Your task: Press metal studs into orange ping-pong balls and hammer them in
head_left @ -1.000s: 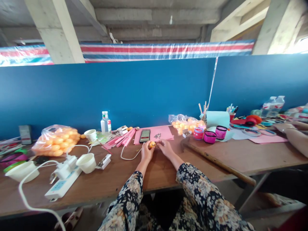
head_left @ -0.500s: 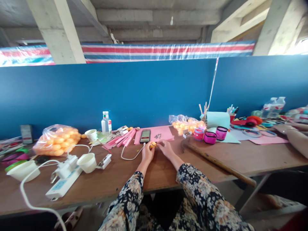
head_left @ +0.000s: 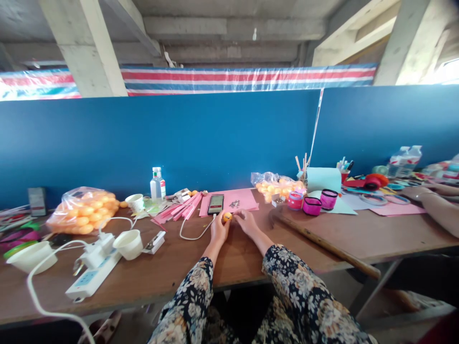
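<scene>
My left hand (head_left: 219,229) is closed around a small orange ball (head_left: 227,217) held just above the brown table (head_left: 186,263). My right hand (head_left: 245,220) is pinched beside the ball on its right, fingertips at it; what they pinch is too small to make out. Both sleeves are dark with a flower print. Just beyond the hands lie a phone (head_left: 216,203) with a white cable (head_left: 195,232) and a pink paper sheet (head_left: 238,199) with small metal bits (head_left: 234,203) on it.
Left: a bag of orange balls (head_left: 83,209), white cups (head_left: 128,243), a power strip (head_left: 90,274), a clear bottle (head_left: 157,184). Right: another bag of balls (head_left: 275,185), pink tape rolls (head_left: 311,204), a wooden stick (head_left: 326,244), another person's arm (head_left: 432,205). A blue partition (head_left: 201,138) backs the table.
Both hands stay together at the orange ball with only slight finger movement. The view has shifted a little.
</scene>
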`<control>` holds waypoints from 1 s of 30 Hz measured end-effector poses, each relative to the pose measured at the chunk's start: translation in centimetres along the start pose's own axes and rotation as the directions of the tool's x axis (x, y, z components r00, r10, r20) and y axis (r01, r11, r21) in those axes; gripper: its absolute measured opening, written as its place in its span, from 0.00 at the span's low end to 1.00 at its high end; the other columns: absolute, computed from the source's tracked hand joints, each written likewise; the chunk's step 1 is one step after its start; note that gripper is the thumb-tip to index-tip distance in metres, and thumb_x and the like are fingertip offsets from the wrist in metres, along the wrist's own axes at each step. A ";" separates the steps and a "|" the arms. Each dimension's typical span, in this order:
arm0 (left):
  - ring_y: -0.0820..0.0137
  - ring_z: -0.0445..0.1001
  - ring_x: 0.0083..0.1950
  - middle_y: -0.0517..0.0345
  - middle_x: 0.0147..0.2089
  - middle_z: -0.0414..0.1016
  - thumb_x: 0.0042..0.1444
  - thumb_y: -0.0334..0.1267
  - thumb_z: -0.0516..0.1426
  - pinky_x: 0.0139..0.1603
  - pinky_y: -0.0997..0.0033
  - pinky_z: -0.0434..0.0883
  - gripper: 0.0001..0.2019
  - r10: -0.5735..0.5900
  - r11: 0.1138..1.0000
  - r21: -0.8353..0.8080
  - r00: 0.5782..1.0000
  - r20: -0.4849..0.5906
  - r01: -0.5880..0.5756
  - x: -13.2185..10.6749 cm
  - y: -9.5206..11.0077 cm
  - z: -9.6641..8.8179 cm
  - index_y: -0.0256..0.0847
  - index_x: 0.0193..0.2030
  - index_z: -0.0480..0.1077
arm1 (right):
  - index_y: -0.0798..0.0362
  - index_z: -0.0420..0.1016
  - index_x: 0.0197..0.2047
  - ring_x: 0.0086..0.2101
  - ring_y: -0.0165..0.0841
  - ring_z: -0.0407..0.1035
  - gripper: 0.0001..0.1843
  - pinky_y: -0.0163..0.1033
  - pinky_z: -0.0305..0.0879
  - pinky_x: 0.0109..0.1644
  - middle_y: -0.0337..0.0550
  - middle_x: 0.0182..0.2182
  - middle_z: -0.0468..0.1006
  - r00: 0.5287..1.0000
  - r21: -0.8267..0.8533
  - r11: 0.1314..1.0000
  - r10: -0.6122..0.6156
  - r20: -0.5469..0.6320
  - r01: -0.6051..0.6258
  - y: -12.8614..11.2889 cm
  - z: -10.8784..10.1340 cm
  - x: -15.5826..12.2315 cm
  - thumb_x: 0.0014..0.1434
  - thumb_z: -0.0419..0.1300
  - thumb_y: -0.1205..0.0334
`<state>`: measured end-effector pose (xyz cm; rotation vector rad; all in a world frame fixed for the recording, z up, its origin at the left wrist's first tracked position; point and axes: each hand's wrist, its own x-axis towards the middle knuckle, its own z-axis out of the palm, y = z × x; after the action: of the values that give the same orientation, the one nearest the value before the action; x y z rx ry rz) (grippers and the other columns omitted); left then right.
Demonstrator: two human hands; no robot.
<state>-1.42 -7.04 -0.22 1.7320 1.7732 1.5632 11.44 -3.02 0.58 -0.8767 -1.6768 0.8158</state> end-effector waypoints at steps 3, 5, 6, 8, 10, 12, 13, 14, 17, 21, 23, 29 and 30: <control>0.60 0.71 0.49 0.47 0.47 0.74 0.48 0.33 0.56 0.50 0.61 0.67 0.20 0.005 1.000 0.010 1.000 0.009 -0.005 0.1 -0.1 0.1 0.38 0.50 0.67 | 0.55 0.70 0.28 0.29 0.32 0.69 0.08 0.37 0.65 0.36 0.41 0.26 0.76 1.000 0.006 1.000 0.001 0.003 -0.001 -0.1 0.0 0.0 0.48 0.54 0.61; 0.61 0.72 0.48 0.46 0.47 0.74 0.48 0.32 0.56 0.49 0.61 0.67 0.19 0.011 1.000 0.016 1.000 0.017 -0.011 0.1 -0.2 0.1 0.38 0.49 0.68 | 0.55 0.70 0.28 0.29 0.32 0.69 0.07 0.37 0.65 0.36 0.42 0.27 0.75 1.000 0.007 1.000 0.002 0.002 -0.002 -0.3 -0.1 0.0 0.48 0.54 0.61; 0.61 0.71 0.49 0.47 0.47 0.74 0.48 0.32 0.56 0.49 0.61 0.67 0.19 0.014 1.000 0.019 1.000 0.019 -0.014 0.1 -0.3 0.2 0.38 0.49 0.68 | 0.55 0.70 0.28 0.29 0.32 0.69 0.07 0.37 0.65 0.36 0.42 0.27 0.75 1.000 0.007 1.000 0.004 0.002 -0.004 -0.3 -0.1 -0.1 0.48 0.54 0.62; 0.61 0.71 0.49 0.47 0.47 0.74 0.48 0.32 0.56 0.50 0.62 0.66 0.19 0.018 0.999 0.027 1.000 0.022 -0.019 0.1 -0.4 0.2 0.38 0.49 0.68 | 0.56 0.70 0.28 0.29 0.32 0.69 0.07 0.37 0.65 0.36 0.42 0.27 0.75 1.000 0.008 1.000 0.008 0.001 -0.008 -0.4 -0.1 -0.1 0.47 0.54 0.62; 0.62 0.71 0.49 0.48 0.47 0.74 0.47 0.32 0.56 0.51 0.62 0.66 0.19 0.019 0.999 0.034 0.999 0.027 -0.020 0.1 -0.5 0.2 0.38 0.49 0.68 | 0.56 0.70 0.28 0.29 0.32 0.69 0.07 0.36 0.65 0.36 0.42 0.27 0.75 1.000 0.010 1.000 0.014 0.003 -0.014 -0.5 -0.1 -0.1 0.47 0.54 0.62; 0.63 0.71 0.49 0.49 0.47 0.74 0.47 0.32 0.56 0.51 0.63 0.65 0.19 0.019 0.999 0.040 0.999 0.036 -0.020 0.1 -0.6 0.3 0.38 0.49 0.68 | 0.56 0.70 0.28 0.29 0.32 0.69 0.07 0.37 0.65 0.36 0.42 0.27 0.76 1.000 0.014 1.000 0.021 0.008 -0.021 -0.6 -0.1 -0.2 0.47 0.54 0.62; 0.63 0.72 0.48 0.49 0.47 0.74 0.47 0.33 0.57 0.51 0.63 0.65 0.19 0.018 0.999 0.043 0.999 0.042 -0.020 0.1 -0.7 0.3 0.38 0.49 0.68 | 0.56 0.70 0.28 0.29 0.33 0.69 0.07 0.37 0.65 0.36 0.42 0.27 0.76 1.000 0.016 1.000 0.024 0.009 -0.024 -0.7 -0.1 -0.2 0.47 0.54 0.61; 0.63 0.72 0.48 0.49 0.47 0.74 0.47 0.33 0.57 0.51 0.64 0.65 0.19 0.017 0.999 0.046 0.999 0.048 -0.020 0.1 -0.7 0.3 0.38 0.48 0.68 | 0.55 0.70 0.28 0.29 0.33 0.69 0.07 0.37 0.65 0.36 0.42 0.27 0.76 1.000 0.018 0.999 0.028 0.010 -0.028 -0.7 -0.1 -0.2 0.47 0.54 0.61; 0.63 0.71 0.48 0.48 0.47 0.74 0.47 0.34 0.57 0.51 0.64 0.65 0.19 0.011 0.998 0.054 0.998 0.059 -0.014 0.1 -0.7 0.4 0.37 0.48 0.69 | 0.55 0.70 0.27 0.29 0.33 0.69 0.07 0.38 0.65 0.36 0.42 0.26 0.76 0.999 0.020 0.999 0.038 0.007 -0.038 -0.9 -0.1 -0.3 0.47 0.54 0.61; 0.63 0.71 0.49 0.47 0.48 0.74 0.47 0.33 0.57 0.51 0.64 0.65 0.19 -0.001 0.998 0.062 0.998 0.064 -0.003 0.1 -0.6 0.3 0.37 0.48 0.68 | 0.55 0.70 0.27 0.29 0.33 0.69 0.07 0.38 0.65 0.35 0.42 0.26 0.76 0.999 0.024 0.999 0.043 0.006 -0.043 -0.9 -0.1 -0.3 0.47 0.54 0.61; 0.63 0.71 0.49 0.48 0.48 0.74 0.47 0.33 0.57 0.50 0.64 0.65 0.19 -0.005 0.998 0.061 0.998 0.068 0.001 0.1 -0.5 0.3 0.37 0.48 0.68 | 0.55 0.70 0.28 0.29 0.33 0.69 0.07 0.38 0.65 0.35 0.42 0.26 0.76 0.999 0.026 0.999 0.041 0.006 -0.041 -0.8 -0.1 -0.3 0.47 0.54 0.61; 0.63 0.73 0.46 0.49 0.46 0.75 0.47 0.33 0.58 0.48 0.64 0.67 0.18 -0.023 0.998 0.056 0.997 0.071 0.019 0.0 -0.1 0.2 0.38 0.48 0.69 | 0.55 0.70 0.27 0.28 0.33 0.69 0.07 0.38 0.65 0.35 0.42 0.26 0.76 0.999 0.029 0.999 0.043 0.004 -0.043 -0.8 -0.1 -0.2 0.47 0.55 0.61; 0.63 0.73 0.46 0.50 0.45 0.75 0.47 0.33 0.58 0.48 0.64 0.67 0.18 -0.026 0.998 0.056 0.997 0.071 0.022 0.0 -0.1 0.1 0.39 0.47 0.69 | 0.55 0.70 0.27 0.28 0.33 0.69 0.07 0.38 0.65 0.35 0.42 0.26 0.76 0.999 0.031 0.999 0.043 0.005 -0.044 -0.8 -0.1 -0.2 0.47 0.55 0.61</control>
<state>-1.36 -6.99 -0.37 1.7621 1.8120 1.4366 11.49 -3.60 1.14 -0.8935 -1.6494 0.8714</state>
